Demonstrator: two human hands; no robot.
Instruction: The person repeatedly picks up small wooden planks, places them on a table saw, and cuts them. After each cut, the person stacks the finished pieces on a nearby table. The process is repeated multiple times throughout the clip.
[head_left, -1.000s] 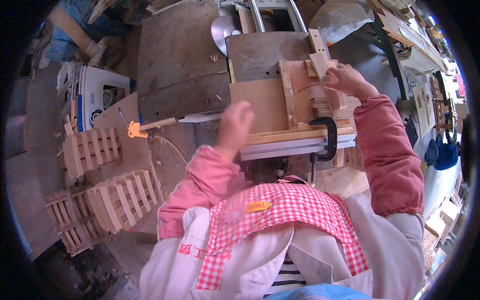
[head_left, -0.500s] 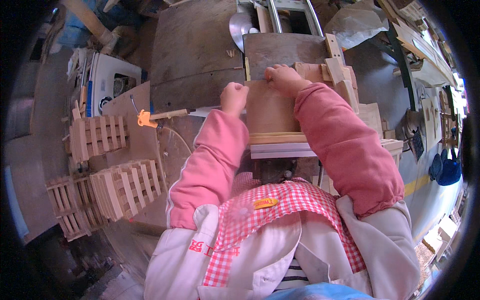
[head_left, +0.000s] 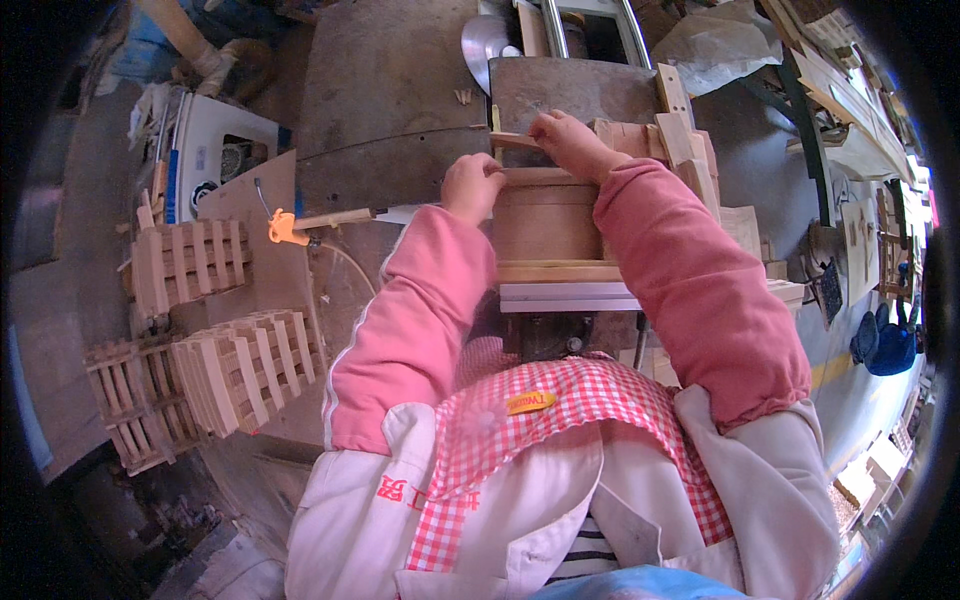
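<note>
My right hand (head_left: pixel 572 145) is closed on a thin wooden strip (head_left: pixel 516 141), which sticks out to the left from its fingers over the metal saw table. Nearer to me, my left hand (head_left: pixel 472 188) has its fingers pinched at the left end of a wooden slat (head_left: pixel 545 177). The slat lies along the far edge of a flat brown wooden board (head_left: pixel 545 226). My right wrist hides the slat's right end. Beyond both hands stands a round saw blade (head_left: pixel 486 48), with small wood offcuts (head_left: pixel 463 97) beside it.
Wooden blocks (head_left: pixel 680 150) stand at the right of the saw table (head_left: pixel 395 95). An orange air gun (head_left: pixel 287 227) with a hose lies at the left, near stacked slatted wooden pieces (head_left: pixel 245 370). A metal rail (head_left: pixel 570 297) runs along the front.
The slat and the thin strip now show at my fingers, apart from the board. My left hand has shifted slightly, and my right hand has moved a little farther away.
</note>
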